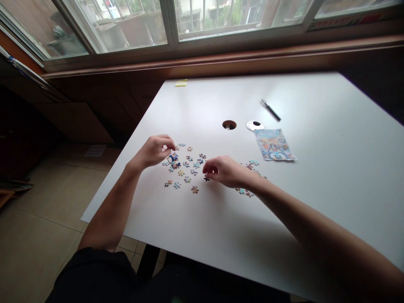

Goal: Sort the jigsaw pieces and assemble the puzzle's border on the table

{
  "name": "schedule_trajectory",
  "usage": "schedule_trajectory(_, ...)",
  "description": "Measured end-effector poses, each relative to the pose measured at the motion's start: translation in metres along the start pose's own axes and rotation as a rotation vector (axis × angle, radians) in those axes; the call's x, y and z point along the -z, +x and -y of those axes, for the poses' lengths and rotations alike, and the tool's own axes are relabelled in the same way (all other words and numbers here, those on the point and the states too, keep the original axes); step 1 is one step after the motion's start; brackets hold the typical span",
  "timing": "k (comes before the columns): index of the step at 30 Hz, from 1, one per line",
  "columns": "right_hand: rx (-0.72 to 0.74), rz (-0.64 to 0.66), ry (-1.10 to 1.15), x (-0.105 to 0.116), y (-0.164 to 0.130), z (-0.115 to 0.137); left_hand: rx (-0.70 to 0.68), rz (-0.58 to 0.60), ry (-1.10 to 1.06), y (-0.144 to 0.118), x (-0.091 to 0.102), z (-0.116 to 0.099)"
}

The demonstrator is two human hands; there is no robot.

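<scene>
Loose jigsaw puzzle pieces [187, 179] lie scattered on the white table [195, 219] between my hands. At the left edge of this scatter, my left hand [154, 150] hovers with thumb and fingers curled together; what they pinch, if anything, is hidden. A few blue pieces [173, 157] lie close to its fingertips. My right hand [224, 170] is at the right side of the scatter, its thumb and forefinger closed on a dark puzzle piece [206, 178] at the table surface. More pieces [249, 166] lie beyond my right wrist, partly covered by the forearm.
A colourful printed picture sheet [275, 144] lies right of the pieces. Behind it are a black pen [270, 110] and a round silver cover [255, 125], beside a cable hole [229, 125] in the tabletop. A yellow sticky note [181, 83] is at the far edge, below the window.
</scene>
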State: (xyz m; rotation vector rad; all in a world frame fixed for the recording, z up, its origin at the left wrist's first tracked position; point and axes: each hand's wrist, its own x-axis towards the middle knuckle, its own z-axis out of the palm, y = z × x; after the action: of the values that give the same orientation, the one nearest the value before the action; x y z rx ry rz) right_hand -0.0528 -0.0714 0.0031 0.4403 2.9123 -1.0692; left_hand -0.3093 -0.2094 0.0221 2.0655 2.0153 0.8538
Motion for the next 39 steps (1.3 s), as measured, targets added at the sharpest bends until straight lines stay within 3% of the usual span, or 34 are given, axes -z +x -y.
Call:
schedule_trajectory(3,0.051,-0.001,-0.089,-0.008,0.0,0.002,0.088,-0.023,0.142,-0.005,0.014,0.022)
schedule_trajectory(7,0.102,-0.056,-0.175,-0.014,0.0,0.003,0.09,0.105,0.206,-0.007,0.016,0.032)
schedule_trajectory(11,0.13,-0.09,-0.17,-0.008,-0.001,0.001,-0.108,0.25,0.109,-0.002,-0.007,0.006)
schedule_trajectory(14,0.086,-0.153,-0.146,0.005,-0.002,-0.002,-0.23,0.297,0.082,0.002,-0.03,-0.018)
schedule_trajectory(20,-0.004,-0.205,-0.134,0.029,-0.006,-0.011,-0.285,0.351,0.076,0.003,-0.046,-0.034)
schedule_trajectory(26,0.074,-0.141,0.099,0.009,-0.002,-0.005,-0.13,0.258,-0.165,0.002,-0.049,-0.046)
schedule_trajectory(30,0.09,-0.233,0.174,0.0,0.002,0.001,-0.083,0.153,-0.307,0.001,-0.056,-0.056)
schedule_trajectory(33,0.057,-0.223,0.089,0.017,-0.001,-0.008,-0.16,0.129,-0.217,0.0,-0.064,-0.06)
schedule_trajectory(36,-0.052,-0.24,-0.111,0.045,-0.007,-0.031,-0.343,0.204,-0.034,-0.001,-0.072,-0.06)
schedule_trajectory(39,-0.178,-0.251,-0.216,0.063,-0.012,-0.056,-0.39,0.275,0.023,0.0,-0.07,-0.056)
